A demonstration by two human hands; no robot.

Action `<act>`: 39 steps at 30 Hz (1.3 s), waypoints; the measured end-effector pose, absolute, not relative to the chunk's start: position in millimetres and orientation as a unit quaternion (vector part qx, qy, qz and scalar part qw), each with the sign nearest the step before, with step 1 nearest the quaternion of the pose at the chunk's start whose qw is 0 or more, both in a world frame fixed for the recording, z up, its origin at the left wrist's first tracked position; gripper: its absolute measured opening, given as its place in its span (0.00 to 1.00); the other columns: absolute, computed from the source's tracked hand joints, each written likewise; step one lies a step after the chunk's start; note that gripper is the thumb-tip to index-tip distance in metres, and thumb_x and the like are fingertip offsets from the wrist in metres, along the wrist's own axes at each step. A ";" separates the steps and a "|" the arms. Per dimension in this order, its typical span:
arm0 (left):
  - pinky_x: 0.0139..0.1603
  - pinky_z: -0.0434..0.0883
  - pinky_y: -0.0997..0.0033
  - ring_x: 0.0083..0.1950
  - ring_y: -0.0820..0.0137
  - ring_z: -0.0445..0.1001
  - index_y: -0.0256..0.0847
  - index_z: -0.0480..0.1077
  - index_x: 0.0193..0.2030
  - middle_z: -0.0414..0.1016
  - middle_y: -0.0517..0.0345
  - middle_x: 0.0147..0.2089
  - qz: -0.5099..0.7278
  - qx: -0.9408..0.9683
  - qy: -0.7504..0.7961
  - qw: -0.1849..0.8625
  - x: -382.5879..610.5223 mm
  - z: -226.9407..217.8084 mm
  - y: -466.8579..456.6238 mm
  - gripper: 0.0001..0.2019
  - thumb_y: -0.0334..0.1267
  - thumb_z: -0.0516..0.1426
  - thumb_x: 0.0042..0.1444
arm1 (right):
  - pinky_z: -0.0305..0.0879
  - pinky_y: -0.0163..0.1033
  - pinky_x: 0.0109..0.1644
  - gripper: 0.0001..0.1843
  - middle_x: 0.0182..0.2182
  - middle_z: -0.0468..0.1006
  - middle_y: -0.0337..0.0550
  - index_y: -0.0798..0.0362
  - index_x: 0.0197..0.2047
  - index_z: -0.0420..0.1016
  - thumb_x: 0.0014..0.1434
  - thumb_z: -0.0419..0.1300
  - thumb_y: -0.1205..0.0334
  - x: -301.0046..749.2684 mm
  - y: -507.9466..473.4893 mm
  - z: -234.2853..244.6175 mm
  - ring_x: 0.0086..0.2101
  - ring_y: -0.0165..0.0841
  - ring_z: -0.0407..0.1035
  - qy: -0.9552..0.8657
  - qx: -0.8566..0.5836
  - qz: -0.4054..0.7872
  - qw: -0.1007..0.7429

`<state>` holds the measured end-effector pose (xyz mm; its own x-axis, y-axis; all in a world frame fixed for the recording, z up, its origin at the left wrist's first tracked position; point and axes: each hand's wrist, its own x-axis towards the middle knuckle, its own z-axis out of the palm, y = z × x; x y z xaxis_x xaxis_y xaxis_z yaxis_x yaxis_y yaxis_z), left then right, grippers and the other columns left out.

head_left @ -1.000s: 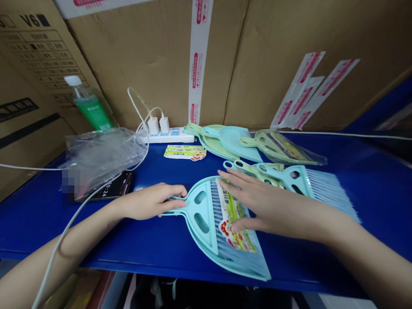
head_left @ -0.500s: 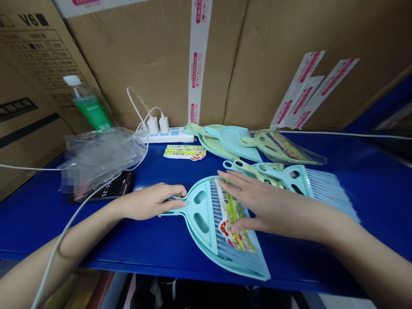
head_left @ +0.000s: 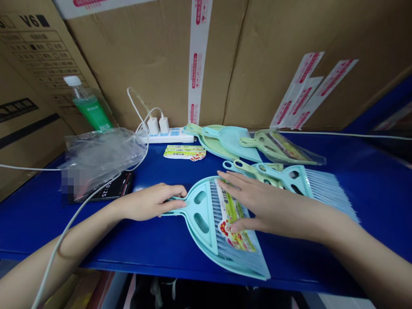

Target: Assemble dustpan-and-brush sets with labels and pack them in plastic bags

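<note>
A light blue hand brush [head_left: 198, 210] lies on top of a matching dustpan [head_left: 206, 259] near the front of the blue table. My left hand [head_left: 157, 201] is closed around their handles, at the left end. Over the brush's bristles lies a printed yellow-green label card [head_left: 238, 240]. My right hand [head_left: 249, 197] rests on that card with its fingers stretched out, covering part of it. Just behind my right hand are more hand brushes, a light blue one [head_left: 294, 178] with bristles pointing right and a green one [head_left: 254, 171] partly hidden.
Further back lie a blue dustpan [head_left: 238, 139], a green dustpan [head_left: 212, 148], a bagged green set [head_left: 283, 146] and label cards [head_left: 185, 152]. At left are a power strip [head_left: 170, 136], a clear plastic bag [head_left: 103, 148], a phone [head_left: 111, 189], a bottle [head_left: 92, 109] and white cables. Cardboard boxes [head_left: 154, 64] stand behind.
</note>
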<state>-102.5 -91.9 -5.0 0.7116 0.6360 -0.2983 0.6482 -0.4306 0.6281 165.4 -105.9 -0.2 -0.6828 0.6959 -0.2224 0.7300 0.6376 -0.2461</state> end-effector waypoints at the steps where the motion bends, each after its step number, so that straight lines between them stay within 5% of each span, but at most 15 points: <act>1: 0.31 0.64 0.76 0.33 0.72 0.66 0.41 0.62 0.38 0.67 0.60 0.33 -0.009 0.846 0.380 0.374 -102.4 -4.8 -91.8 0.14 0.48 0.45 0.65 | 0.50 0.58 0.65 0.47 0.67 0.45 0.62 0.63 0.68 0.52 0.55 0.61 0.44 165.0 -106.0 0.0 0.66 0.52 0.39 0.902 0.397 -0.159 0.061; 26: 0.33 0.61 0.74 0.33 0.71 0.67 0.41 0.63 0.38 0.68 0.61 0.32 0.000 0.856 0.381 0.350 -100.8 -4.2 -94.1 0.14 0.48 0.45 0.65 | 0.52 0.58 0.64 0.43 0.68 0.49 0.55 0.54 0.69 0.53 0.57 0.58 0.42 167.9 -105.1 -5.3 0.65 0.51 0.43 0.907 0.394 -0.146 0.034; 33: 0.37 0.61 0.72 0.34 0.70 0.66 0.41 0.63 0.39 0.70 0.60 0.34 -0.010 0.862 0.385 0.330 -100.1 -3.5 -94.7 0.15 0.48 0.44 0.65 | 0.52 0.57 0.64 0.44 0.68 0.47 0.61 0.61 0.68 0.54 0.57 0.59 0.43 162.2 -106.1 -0.2 0.65 0.52 0.43 0.900 0.408 -0.135 0.073; 39: 0.39 0.61 0.72 0.34 0.70 0.65 0.41 0.64 0.39 0.71 0.60 0.35 -0.005 0.867 0.383 0.318 -99.6 -3.3 -95.7 0.13 0.47 0.45 0.65 | 0.51 0.57 0.65 0.43 0.68 0.48 0.58 0.57 0.68 0.54 0.58 0.57 0.41 166.1 -105.4 -6.1 0.66 0.51 0.42 0.907 0.394 -0.142 0.036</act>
<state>-99.6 -95.7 -3.3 0.7060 0.6614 -0.2532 0.6683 -0.5039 0.5473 166.1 -105.4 -6.1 -0.6871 0.7048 -0.1764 0.7250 0.6495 -0.2290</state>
